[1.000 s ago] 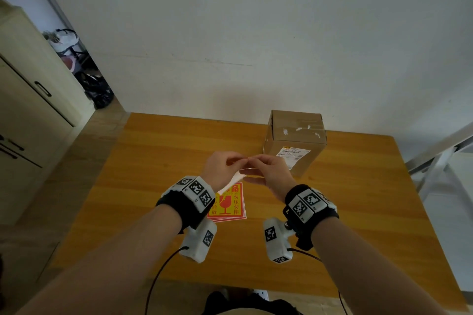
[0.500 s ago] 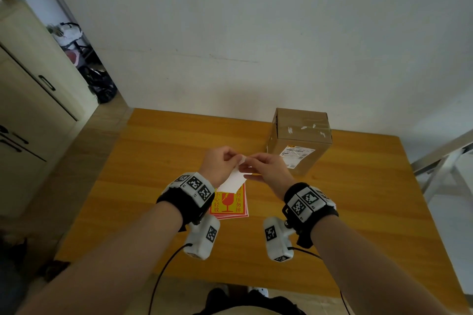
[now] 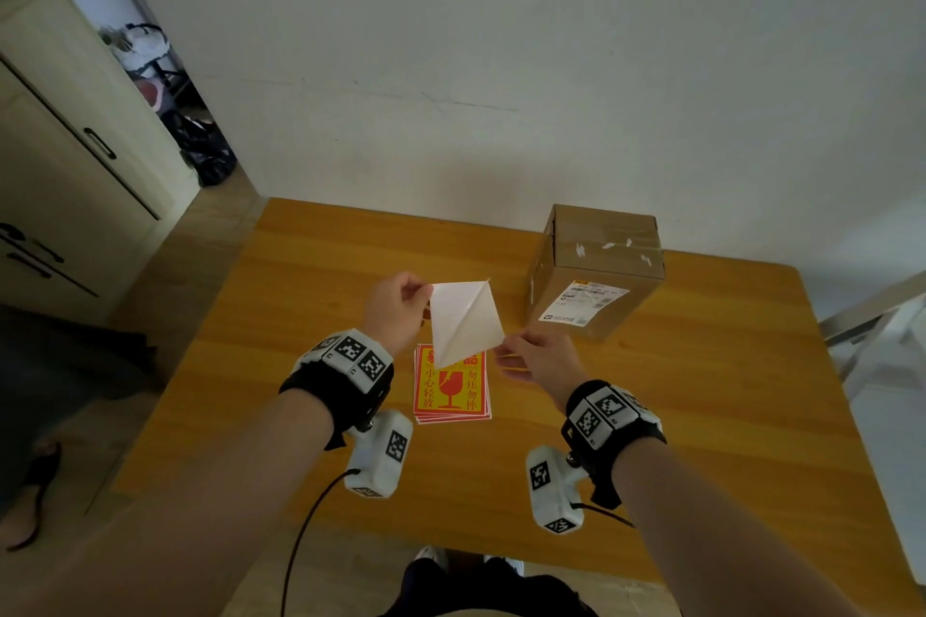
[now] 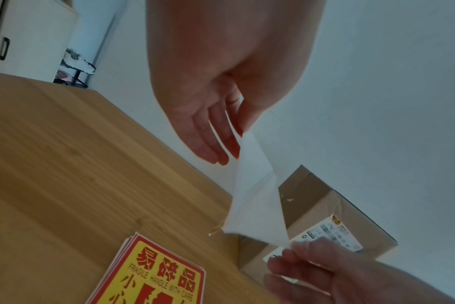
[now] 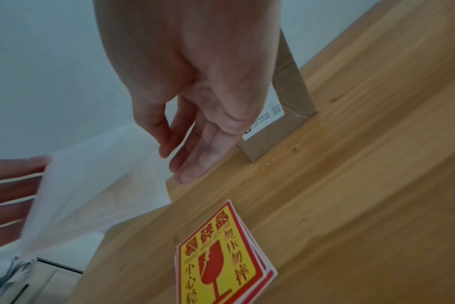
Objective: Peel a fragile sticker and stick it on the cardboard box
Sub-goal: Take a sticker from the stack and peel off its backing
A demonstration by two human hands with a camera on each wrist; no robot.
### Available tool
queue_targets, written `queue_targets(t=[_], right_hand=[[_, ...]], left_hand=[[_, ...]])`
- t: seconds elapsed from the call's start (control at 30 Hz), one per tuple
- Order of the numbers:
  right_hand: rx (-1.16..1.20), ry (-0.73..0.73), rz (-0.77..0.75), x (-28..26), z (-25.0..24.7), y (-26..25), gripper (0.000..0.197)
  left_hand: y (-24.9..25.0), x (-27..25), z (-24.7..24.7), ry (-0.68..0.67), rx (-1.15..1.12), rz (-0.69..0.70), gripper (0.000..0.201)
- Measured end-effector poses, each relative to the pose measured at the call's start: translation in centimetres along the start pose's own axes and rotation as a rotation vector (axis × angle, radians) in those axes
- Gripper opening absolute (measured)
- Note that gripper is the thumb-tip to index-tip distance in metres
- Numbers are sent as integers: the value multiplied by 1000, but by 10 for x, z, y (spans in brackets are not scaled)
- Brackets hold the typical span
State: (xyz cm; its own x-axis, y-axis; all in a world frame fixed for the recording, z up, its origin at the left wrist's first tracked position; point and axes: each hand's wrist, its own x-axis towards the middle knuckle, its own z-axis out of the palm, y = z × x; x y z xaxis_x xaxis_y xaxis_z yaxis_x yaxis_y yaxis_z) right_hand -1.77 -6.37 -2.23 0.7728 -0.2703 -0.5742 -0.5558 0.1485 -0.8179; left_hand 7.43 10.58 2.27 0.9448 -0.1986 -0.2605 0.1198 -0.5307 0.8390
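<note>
A sticker sheet (image 3: 463,321) hangs in the air between my hands, its white sides toward me. It has split into two layers along a diagonal line. My left hand (image 3: 426,296) pinches its upper left corner, and the other fingers of this left hand (image 4: 240,127) hang straight. My right hand (image 3: 501,346) pinches the lower right corner. The sheet (image 5: 91,185) also runs from my right hand (image 5: 169,162) toward the left one. The cardboard box (image 3: 596,276) stands upright at the back right, beyond my right hand. Which layer is the sticker I cannot tell.
A stack of red and yellow fragile stickers (image 3: 451,386) lies on the wooden table (image 3: 320,276) under the held sheet. A white shipping label (image 3: 584,303) covers part of the box's front. The wall is just behind the table, with cupboards (image 3: 60,155) far left.
My hands have drawn apart, the left up and left, the right down and right. The sheet between them has opened from a small folded strip into a wide two-layer diamond.
</note>
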Motion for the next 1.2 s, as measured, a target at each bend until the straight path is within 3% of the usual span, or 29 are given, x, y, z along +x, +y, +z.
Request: queue_targets(t=[0.33,0.63,1.2], right_hand=[[-148,63,87,14,3,39,10],[-336,115,221,29,10,57,10],[-529,216,357,39,9,74,29]], left_hand=[[-25,0,-13,68,59,-68,13],[-38,-1,-28,140,15,-161,22],[-47,-9,-40,243,37,-116,25]])
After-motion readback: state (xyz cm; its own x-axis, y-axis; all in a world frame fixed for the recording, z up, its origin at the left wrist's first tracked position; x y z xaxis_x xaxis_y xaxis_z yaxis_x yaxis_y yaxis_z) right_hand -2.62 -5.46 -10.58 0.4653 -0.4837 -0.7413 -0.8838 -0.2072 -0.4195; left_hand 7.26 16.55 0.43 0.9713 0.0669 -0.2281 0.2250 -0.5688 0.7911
